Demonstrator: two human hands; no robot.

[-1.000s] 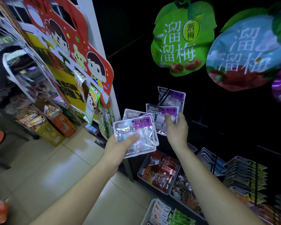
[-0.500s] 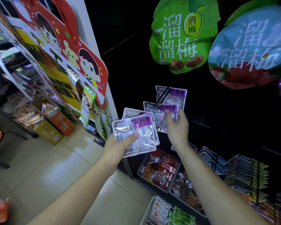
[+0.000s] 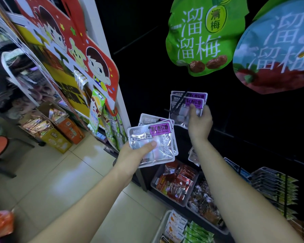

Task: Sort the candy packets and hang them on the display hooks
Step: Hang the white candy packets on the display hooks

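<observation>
Packet [image 3: 197, 102] with the purple label lies against one already hung on the black display hook [image 3: 179, 102], pinched near its top by the right hand [image 3: 199, 122], probably to seat its hole over the prong. Left hand [image 3: 130, 156] grips the spare stack [image 3: 156, 146] low and to the left, thumb across the front, well apart from the hook so the reach is unobstructed. Room to withdraw looks best rightward along the dark panel [image 3: 253, 128]; snack bins [image 3: 154, 179] crowd the space below.

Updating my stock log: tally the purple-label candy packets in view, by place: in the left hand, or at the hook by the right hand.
Left-hand packets, gripped by the left hand: 2 showing
Hook packets at the hook, front one held by the right hand: 2
Total: 4; any hidden behind are uncounted.
</observation>
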